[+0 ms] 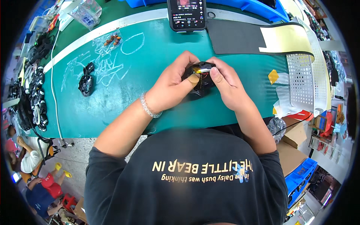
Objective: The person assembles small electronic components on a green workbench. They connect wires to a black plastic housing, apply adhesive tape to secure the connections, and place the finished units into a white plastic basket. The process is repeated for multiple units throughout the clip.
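Both of my hands grip a glossy black plastic housing (202, 92) above the green mat. My left hand (173, 84) is closed round its left side, the thumb, with a tan covering on its tip, laid over the top. From the other side my right hand (228, 80) closes on it, thumb pressed at the end of a small silver battery with yellow tape (203, 70). Thin red and dark wires run from the battery into the housing. Most of the housing is hidden by my fingers. Farther left on the mat lies another black plastic part (86, 84).
A phone (186, 15) stands at the back middle, beside a black sheet (238, 37). A perforated white tray (305, 80) and yellow tape pieces (273, 76) are at right. A bag of small brown parts (112, 39) lies back left; black cabled items (33, 101) line the left edge.
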